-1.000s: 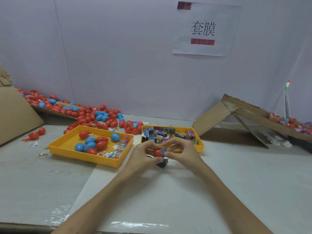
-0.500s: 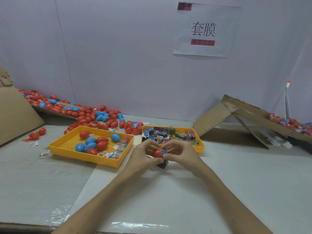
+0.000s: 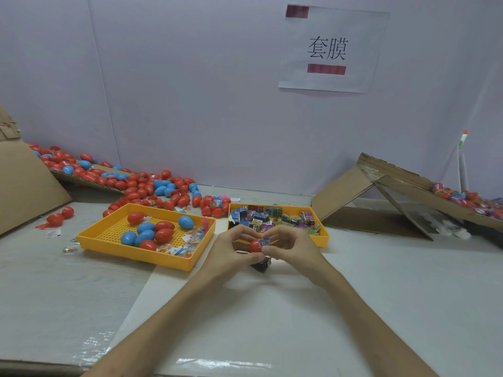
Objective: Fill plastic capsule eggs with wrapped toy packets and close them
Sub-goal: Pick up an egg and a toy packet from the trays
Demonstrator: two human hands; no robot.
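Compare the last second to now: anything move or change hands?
Barely. Both hands, left hand and right hand, keep the same pinch on the red egg half with the toy packet pressed at its opening; only small finger shifts. Nothing picked up or released. The dark piece under the hands and both yellow trays stayed put.

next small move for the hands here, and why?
Probably push the packet fully into the red egg half. The left hand holds the half, the right hand pinches the packet, and it visibly sticks out of the opening, so no closing yet.
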